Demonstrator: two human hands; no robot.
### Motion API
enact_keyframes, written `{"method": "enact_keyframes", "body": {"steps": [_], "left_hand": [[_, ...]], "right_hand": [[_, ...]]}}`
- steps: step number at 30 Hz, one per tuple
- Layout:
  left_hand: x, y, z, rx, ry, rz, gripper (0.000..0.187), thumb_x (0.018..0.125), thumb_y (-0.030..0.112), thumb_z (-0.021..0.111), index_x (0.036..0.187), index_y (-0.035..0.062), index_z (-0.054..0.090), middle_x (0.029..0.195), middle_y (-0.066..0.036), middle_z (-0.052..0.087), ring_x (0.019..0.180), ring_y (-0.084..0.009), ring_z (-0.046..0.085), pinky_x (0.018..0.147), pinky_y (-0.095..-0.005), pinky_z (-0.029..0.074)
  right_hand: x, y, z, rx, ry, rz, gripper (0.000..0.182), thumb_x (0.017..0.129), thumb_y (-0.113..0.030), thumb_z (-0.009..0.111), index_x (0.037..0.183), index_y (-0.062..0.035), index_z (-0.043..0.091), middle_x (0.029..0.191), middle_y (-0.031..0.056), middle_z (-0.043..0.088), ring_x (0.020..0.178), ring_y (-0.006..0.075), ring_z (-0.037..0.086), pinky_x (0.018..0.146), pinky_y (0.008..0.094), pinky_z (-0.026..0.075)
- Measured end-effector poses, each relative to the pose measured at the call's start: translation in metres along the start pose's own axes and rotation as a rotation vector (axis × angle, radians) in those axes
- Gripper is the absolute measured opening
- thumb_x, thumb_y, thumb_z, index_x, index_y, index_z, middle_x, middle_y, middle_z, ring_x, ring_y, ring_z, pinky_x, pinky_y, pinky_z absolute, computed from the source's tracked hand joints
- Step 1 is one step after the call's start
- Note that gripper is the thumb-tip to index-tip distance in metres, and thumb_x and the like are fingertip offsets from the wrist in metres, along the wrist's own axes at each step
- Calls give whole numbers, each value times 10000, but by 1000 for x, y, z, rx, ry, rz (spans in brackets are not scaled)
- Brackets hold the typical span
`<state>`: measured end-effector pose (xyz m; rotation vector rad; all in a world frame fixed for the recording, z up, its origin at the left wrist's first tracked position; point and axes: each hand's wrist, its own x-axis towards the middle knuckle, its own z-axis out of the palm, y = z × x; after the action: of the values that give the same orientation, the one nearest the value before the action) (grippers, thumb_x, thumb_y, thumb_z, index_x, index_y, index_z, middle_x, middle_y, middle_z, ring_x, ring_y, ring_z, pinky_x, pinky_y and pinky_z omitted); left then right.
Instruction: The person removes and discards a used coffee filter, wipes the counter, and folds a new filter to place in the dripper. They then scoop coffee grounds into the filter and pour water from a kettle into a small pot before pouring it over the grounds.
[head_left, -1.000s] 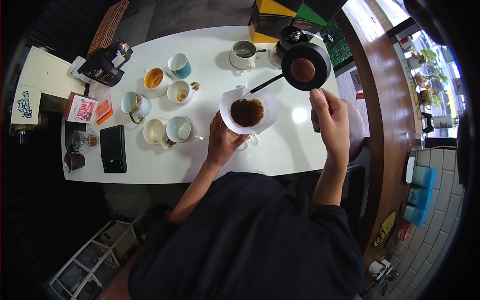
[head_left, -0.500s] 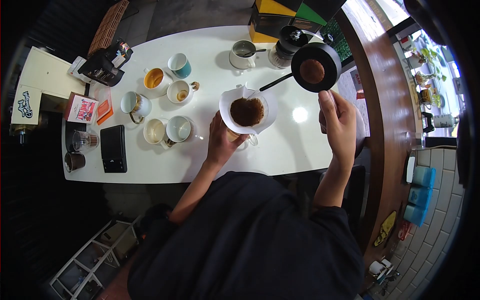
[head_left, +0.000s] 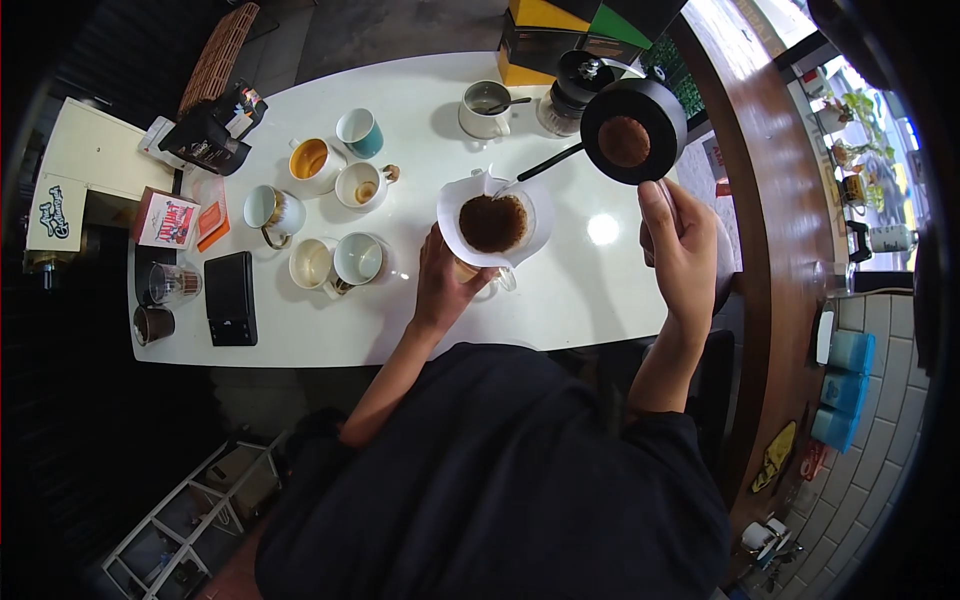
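My right hand is closed around the handle of a black gooseneck kettle, which is raised over the table's right side. The kettle's thin spout points left, its tip over a white paper filter. Wet, dark coffee grounds lie in the filter, with a thin stream of water at their upper edge. My left hand wraps the left and near side of the coffee dripper under the paper. Below it part of a clear glass server shows; the rest is hidden.
Several mugs, among them a teal one, stand left of the filter on the white table. Behind are a grey mug with a spoon and a hand grinder. A black scale lies at the left, near coffee bags.
The kettle has shifted very slightly to the right and tilts a little differently. The grounds look a bit wetter and darker. My left hand keeps its place.
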<state>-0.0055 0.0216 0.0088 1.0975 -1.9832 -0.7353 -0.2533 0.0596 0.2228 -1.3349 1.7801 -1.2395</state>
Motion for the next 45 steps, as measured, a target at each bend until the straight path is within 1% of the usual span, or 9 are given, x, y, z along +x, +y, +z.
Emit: {"method": "enact_keyframes", "body": {"steps": [11, 17, 22, 28, 33, 45], "left_hand": [[2, 5, -2, -37, 7, -8, 705, 803, 355, 838, 1347, 43, 518, 1344, -168, 513, 1256, -382, 493, 1058, -514, 386], [3, 6, -3, -37, 6, -12, 703, 792, 332, 847, 1344, 42, 520, 1339, -167, 517, 1255, -380, 497, 1055, -513, 389], [2, 4, -2, -44, -1, -18, 705, 788, 311, 849, 1348, 41, 516, 1339, -169, 517, 1257, -379, 496, 1056, -514, 389], [2, 3, -2, -55, -6, -23, 719, 794, 320, 842, 1364, 42, 504, 1352, -170, 508, 1269, -380, 487, 1066, -519, 380], [1, 3, -2, -62, -27, -56, 720, 795, 328, 840, 1362, 39, 504, 1359, -171, 505, 1279, -379, 482, 1077, -517, 373], [3, 8, -4, -75, -2, -55, 707, 783, 302, 851, 1348, 42, 515, 1355, -169, 507, 1269, -382, 491, 1068, -518, 384]], "right_hand": [[-3, -3, 1, -27, -9, -59, 395, 1002, -296, 643, 767, 13, 570, 590, -19, 437, 570, 46, 386, 513, 262, 305], [-4, -8, 1, -33, -6, -74, 389, 999, -282, 652, 784, 31, 566, 601, -20, 419, 585, 50, 357, 516, 264, 294], [-3, -4, 1, -65, -8, -87, 374, 991, -267, 658, 798, 40, 572, 594, 8, 407, 585, 61, 356, 516, 276, 294], [-3, -7, 5, -52, 0, -95, 367, 984, -259, 666, 793, 40, 573, 589, 17, 407, 581, 68, 353, 514, 284, 295], [-4, -9, 8, -70, 10, -109, 367, 981, -259, 671, 797, 45, 581, 580, 22, 409, 570, 69, 349, 506, 287, 293], [-3, -2, 12, -75, -4, -128, 384, 978, -273, 677, 792, 52, 590, 561, 37, 413, 553, 75, 346, 495, 298, 291]]}}
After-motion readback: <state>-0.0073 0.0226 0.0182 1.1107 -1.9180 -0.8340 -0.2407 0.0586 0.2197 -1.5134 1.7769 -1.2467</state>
